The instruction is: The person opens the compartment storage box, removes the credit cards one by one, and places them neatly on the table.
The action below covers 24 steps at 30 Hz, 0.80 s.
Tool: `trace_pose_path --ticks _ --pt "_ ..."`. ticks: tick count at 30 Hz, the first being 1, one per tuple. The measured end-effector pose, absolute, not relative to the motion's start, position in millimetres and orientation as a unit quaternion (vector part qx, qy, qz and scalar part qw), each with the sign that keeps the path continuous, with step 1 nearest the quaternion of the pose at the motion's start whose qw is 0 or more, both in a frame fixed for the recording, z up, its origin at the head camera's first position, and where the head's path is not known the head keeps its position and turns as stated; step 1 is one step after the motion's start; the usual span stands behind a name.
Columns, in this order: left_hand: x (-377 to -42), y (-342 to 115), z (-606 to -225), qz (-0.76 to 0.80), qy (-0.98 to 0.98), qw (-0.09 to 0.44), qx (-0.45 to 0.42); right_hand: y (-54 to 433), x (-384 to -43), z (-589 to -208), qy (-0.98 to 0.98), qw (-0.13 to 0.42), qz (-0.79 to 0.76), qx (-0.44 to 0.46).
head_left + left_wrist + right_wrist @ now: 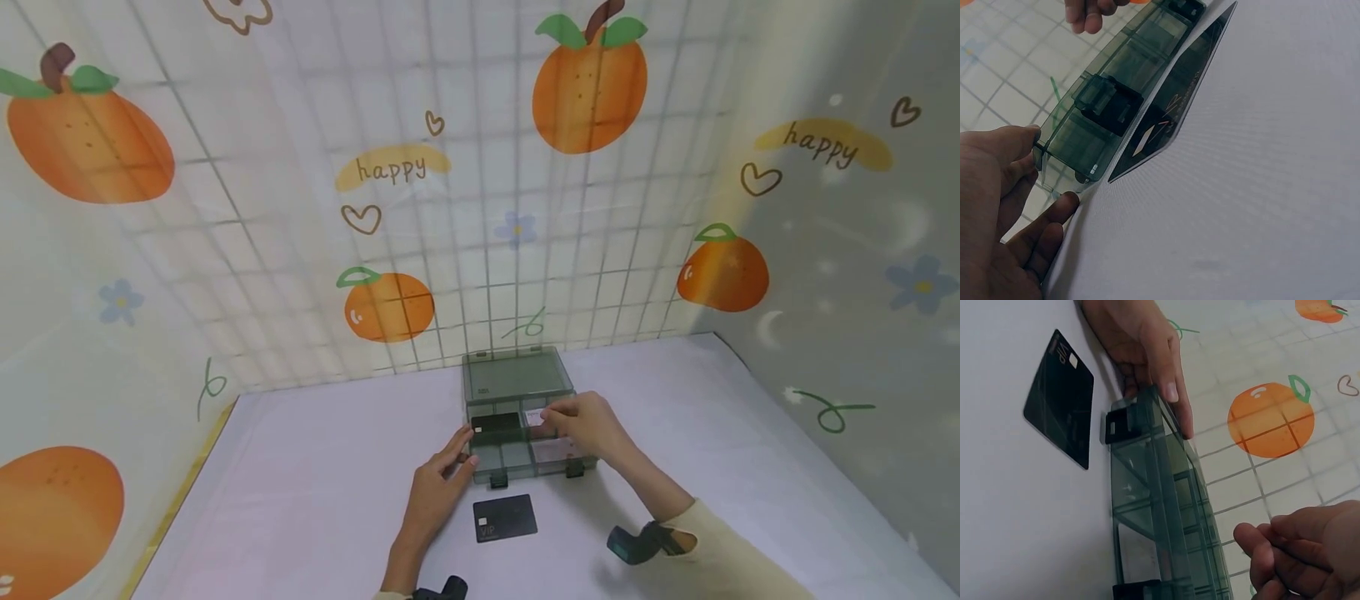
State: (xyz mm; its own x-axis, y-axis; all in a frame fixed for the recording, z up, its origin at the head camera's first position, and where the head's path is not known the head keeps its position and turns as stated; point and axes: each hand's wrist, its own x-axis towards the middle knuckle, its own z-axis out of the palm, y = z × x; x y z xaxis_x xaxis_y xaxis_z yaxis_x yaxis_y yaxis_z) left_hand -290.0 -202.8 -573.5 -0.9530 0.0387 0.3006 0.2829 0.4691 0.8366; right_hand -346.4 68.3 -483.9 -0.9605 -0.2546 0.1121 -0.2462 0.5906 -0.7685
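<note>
A green see-through divided box (487, 457) stands with its lid (517, 375) raised. My left hand (438, 483) rests against its left side, fingers fairly straight and thumb at the near corner (1036, 147). A black card (491, 423) lies in the back left part of the box. My right hand (592, 425) is over the back right part, with thumb and forefinger tips together. A small white card (533, 417) shows right at those fingertips; I cannot tell whether they pinch it. In the right wrist view the right hand (1297, 550) has its fingers curled.
A black VIP card (505, 518) lies on the white table in front of the box. A pinkish card (555, 451) shows through the front right compartment. Two dark latches (498, 480) stick out at the box front. Behind stands a patterned curtain (465, 250).
</note>
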Motion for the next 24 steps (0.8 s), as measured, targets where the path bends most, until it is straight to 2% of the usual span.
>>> trace_pose_path --ticks 24 --pt "-287.7 -202.1 -569.0 -0.525 -0.836 0.122 -0.102 53.7 -372.5 -490.4 0.888 0.018 -0.436 -0.144"
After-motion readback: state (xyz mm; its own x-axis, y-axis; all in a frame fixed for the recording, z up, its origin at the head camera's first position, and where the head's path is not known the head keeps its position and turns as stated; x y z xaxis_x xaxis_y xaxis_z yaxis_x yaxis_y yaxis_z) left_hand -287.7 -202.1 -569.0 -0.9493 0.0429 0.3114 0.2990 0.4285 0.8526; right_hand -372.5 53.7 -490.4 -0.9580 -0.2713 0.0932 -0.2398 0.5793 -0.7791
